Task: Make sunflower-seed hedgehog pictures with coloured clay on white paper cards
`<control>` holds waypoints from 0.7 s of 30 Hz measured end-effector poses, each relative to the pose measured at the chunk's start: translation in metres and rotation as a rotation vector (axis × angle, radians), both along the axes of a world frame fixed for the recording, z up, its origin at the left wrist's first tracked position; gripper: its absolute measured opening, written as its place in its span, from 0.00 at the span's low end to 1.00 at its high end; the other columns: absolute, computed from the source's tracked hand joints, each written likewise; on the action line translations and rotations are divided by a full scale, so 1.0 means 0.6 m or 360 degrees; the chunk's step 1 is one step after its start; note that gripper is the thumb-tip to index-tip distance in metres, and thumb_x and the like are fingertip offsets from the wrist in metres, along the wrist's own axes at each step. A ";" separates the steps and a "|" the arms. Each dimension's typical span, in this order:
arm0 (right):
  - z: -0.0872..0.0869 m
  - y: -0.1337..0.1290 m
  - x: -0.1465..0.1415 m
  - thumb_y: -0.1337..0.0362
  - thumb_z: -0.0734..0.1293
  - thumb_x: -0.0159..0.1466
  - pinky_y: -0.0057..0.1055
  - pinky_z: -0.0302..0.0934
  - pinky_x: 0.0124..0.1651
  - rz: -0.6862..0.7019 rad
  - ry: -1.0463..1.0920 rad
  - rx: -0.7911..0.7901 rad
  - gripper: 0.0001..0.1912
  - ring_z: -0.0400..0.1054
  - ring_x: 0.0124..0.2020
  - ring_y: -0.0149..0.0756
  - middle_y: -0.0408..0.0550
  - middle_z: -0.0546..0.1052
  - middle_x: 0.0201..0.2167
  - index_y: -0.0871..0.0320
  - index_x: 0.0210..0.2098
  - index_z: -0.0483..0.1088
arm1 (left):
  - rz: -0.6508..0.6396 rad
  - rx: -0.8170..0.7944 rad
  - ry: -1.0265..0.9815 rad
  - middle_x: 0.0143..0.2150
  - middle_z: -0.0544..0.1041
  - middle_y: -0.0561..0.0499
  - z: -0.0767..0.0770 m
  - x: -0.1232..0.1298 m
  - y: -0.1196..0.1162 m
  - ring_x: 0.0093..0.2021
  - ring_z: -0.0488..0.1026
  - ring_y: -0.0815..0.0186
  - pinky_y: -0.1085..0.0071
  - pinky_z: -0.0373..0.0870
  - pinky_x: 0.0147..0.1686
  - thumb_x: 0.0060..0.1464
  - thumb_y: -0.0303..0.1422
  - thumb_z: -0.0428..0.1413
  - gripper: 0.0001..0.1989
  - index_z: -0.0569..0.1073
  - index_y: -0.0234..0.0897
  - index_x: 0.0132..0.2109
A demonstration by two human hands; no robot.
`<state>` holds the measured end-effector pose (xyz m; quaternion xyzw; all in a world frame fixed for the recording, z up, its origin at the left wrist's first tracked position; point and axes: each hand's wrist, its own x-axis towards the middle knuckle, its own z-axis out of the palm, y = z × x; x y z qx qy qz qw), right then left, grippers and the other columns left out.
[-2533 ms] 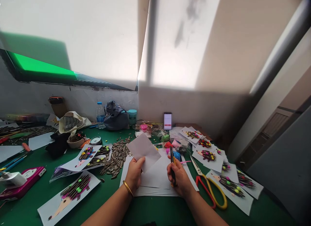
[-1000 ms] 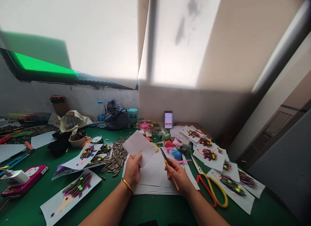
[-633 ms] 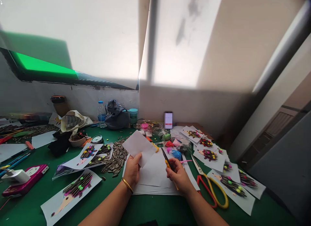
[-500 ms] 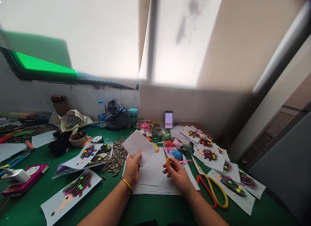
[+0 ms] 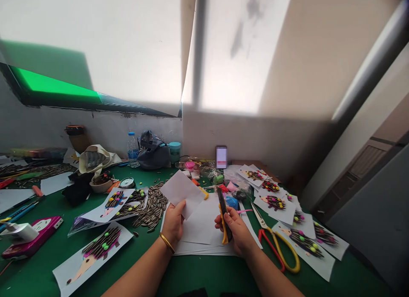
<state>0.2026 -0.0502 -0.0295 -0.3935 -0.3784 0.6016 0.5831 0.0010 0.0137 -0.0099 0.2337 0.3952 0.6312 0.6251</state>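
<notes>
"Where are we looking from?"
"From a head-worn camera, facing forward and down across the green table point(image 5: 204, 273) toward the wall point(image 5: 255, 137)."
"How near are we?"
"Near our left hand point(image 5: 174, 223) and right hand point(image 5: 235, 231), low and central; the wall stands farther off."

Backlit wide-angle view. Daylight behind the pale window covering point(image 5: 96, 45) brightens it nearly to white, with 1 dark vertical shadow band near centre; the green table point(image 5: 191, 275) and held paper point(image 5: 182, 187) are dimmer. Coloured items point(image 5: 38, 153) at far left appear blurred; the right edge looks stretched.
</notes>
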 end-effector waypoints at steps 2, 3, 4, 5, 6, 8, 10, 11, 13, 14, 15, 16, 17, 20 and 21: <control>0.003 -0.001 -0.001 0.47 0.72 0.57 0.30 0.61 0.37 -0.0009 0.0033 -0.0011 0.24 0.69 0.31 0.33 0.44 0.75 0.31 0.53 0.46 0.68 | -0.0015 0.0007 -0.0001 0.43 0.82 0.48 0.000 0.000 0.000 0.38 0.80 0.63 0.71 0.74 0.35 0.49 0.30 0.62 0.19 0.74 0.39 0.50; 0.002 -0.001 -0.001 0.48 0.72 0.57 0.30 0.60 0.36 -0.0023 0.0040 -0.0014 0.23 0.68 0.30 0.32 0.43 0.75 0.31 0.53 0.46 0.69 | -0.0019 0.0009 -0.0006 0.43 0.82 0.48 0.000 0.000 0.000 0.38 0.80 0.63 0.71 0.74 0.35 0.49 0.30 0.62 0.19 0.74 0.39 0.50; 0.002 -0.001 -0.002 0.48 0.72 0.57 0.29 0.60 0.36 -0.0032 0.0035 -0.0015 0.24 0.67 0.30 0.32 0.43 0.74 0.32 0.53 0.47 0.69 | -0.0018 0.0008 -0.0008 0.43 0.82 0.48 0.000 0.000 0.000 0.38 0.80 0.63 0.71 0.74 0.35 0.49 0.29 0.62 0.19 0.75 0.38 0.50; 0.000 -0.001 -0.002 0.48 0.72 0.57 0.29 0.60 0.35 -0.0031 0.0015 -0.0007 0.24 0.66 0.30 0.32 0.43 0.74 0.32 0.53 0.48 0.69 | -0.0010 0.0005 -0.0008 0.43 0.82 0.48 0.000 0.000 0.000 0.38 0.80 0.63 0.71 0.74 0.35 0.49 0.29 0.62 0.18 0.75 0.38 0.49; -0.001 0.000 -0.002 0.48 0.71 0.58 0.29 0.60 0.34 -0.0024 -0.0021 0.0014 0.24 0.66 0.29 0.32 0.43 0.73 0.32 0.53 0.48 0.69 | -0.0001 0.0001 -0.0005 0.43 0.82 0.48 0.000 0.000 0.000 0.37 0.80 0.63 0.71 0.74 0.35 0.49 0.29 0.62 0.18 0.75 0.38 0.49; -0.002 0.001 -0.003 0.47 0.70 0.59 0.29 0.59 0.33 0.0001 -0.0123 0.0087 0.22 0.64 0.28 0.31 0.42 0.72 0.30 0.54 0.47 0.70 | 0.0009 -0.0008 0.0007 0.42 0.82 0.48 0.001 0.000 -0.001 0.37 0.80 0.63 0.71 0.74 0.35 0.49 0.29 0.62 0.17 0.75 0.38 0.48; -0.003 0.002 -0.002 0.45 0.68 0.60 0.29 0.57 0.32 0.0005 -0.0224 0.0158 0.22 0.62 0.26 0.31 0.42 0.71 0.28 0.54 0.45 0.71 | 0.0003 -0.0004 0.0010 0.43 0.82 0.47 0.002 0.000 -0.002 0.38 0.80 0.62 0.70 0.75 0.36 0.49 0.29 0.62 0.17 0.74 0.38 0.48; -0.004 0.002 -0.001 0.44 0.68 0.60 0.28 0.56 0.31 0.0001 -0.0269 0.0175 0.23 0.61 0.25 0.30 0.41 0.71 0.26 0.55 0.44 0.71 | 0.0000 0.0004 0.0007 0.43 0.82 0.47 0.003 0.000 -0.002 0.38 0.80 0.62 0.70 0.75 0.36 0.49 0.29 0.62 0.17 0.74 0.38 0.48; -0.007 0.004 0.003 0.41 0.68 0.58 0.28 0.55 0.29 -0.0034 -0.0343 0.0175 0.26 0.59 0.23 0.30 0.41 0.69 0.24 0.56 0.42 0.72 | -0.0007 0.0023 0.0001 0.42 0.82 0.47 0.003 0.000 -0.002 0.39 0.80 0.62 0.70 0.75 0.37 0.49 0.29 0.62 0.17 0.75 0.38 0.48; -0.009 0.005 0.005 0.40 0.69 0.57 0.29 0.54 0.28 -0.0065 -0.0381 0.0170 0.27 0.59 0.23 0.30 0.41 0.69 0.23 0.56 0.42 0.72 | -0.0011 0.0032 -0.0003 0.42 0.82 0.48 0.003 0.000 -0.002 0.39 0.80 0.61 0.69 0.75 0.37 0.49 0.29 0.61 0.17 0.75 0.38 0.48; -0.012 0.006 0.007 0.40 0.69 0.56 0.29 0.55 0.28 -0.0105 -0.0421 0.0168 0.28 0.59 0.23 0.31 0.41 0.69 0.23 0.57 0.42 0.72 | -0.0015 0.0040 -0.0009 0.42 0.83 0.48 0.002 0.000 -0.002 0.39 0.80 0.61 0.69 0.75 0.38 0.49 0.29 0.61 0.17 0.75 0.38 0.48; -0.014 0.007 0.009 0.40 0.70 0.56 0.30 0.56 0.29 -0.0147 -0.0464 0.0173 0.28 0.61 0.23 0.32 0.41 0.69 0.23 0.57 0.42 0.73 | -0.0016 0.0041 -0.0017 0.42 0.83 0.48 0.002 0.000 -0.002 0.39 0.80 0.61 0.69 0.75 0.38 0.49 0.29 0.61 0.17 0.75 0.38 0.48; -0.015 0.007 0.010 0.39 0.69 0.56 0.31 0.58 0.30 -0.0193 -0.0512 0.0187 0.29 0.62 0.24 0.34 0.42 0.69 0.23 0.56 0.44 0.73 | -0.0014 0.0041 -0.0025 0.41 0.83 0.48 0.002 -0.001 -0.001 0.39 0.80 0.61 0.69 0.75 0.38 0.49 0.29 0.61 0.17 0.75 0.38 0.48; -0.014 0.003 0.012 0.40 0.64 0.62 0.36 0.63 0.36 -0.0308 -0.0746 0.0316 0.28 0.66 0.29 0.37 0.47 0.73 0.31 0.52 0.50 0.74 | 0.0008 0.0038 -0.0049 0.41 0.82 0.48 0.001 -0.002 0.000 0.38 0.80 0.62 0.69 0.75 0.38 0.49 0.29 0.61 0.16 0.74 0.38 0.48; -0.010 0.000 0.011 0.41 0.63 0.63 0.38 0.64 0.40 -0.0336 -0.0847 0.0391 0.26 0.67 0.33 0.39 0.48 0.74 0.36 0.51 0.52 0.74 | 0.0021 0.0031 -0.0053 0.41 0.82 0.48 0.000 -0.003 0.001 0.38 0.80 0.62 0.69 0.75 0.38 0.49 0.28 0.61 0.16 0.74 0.38 0.47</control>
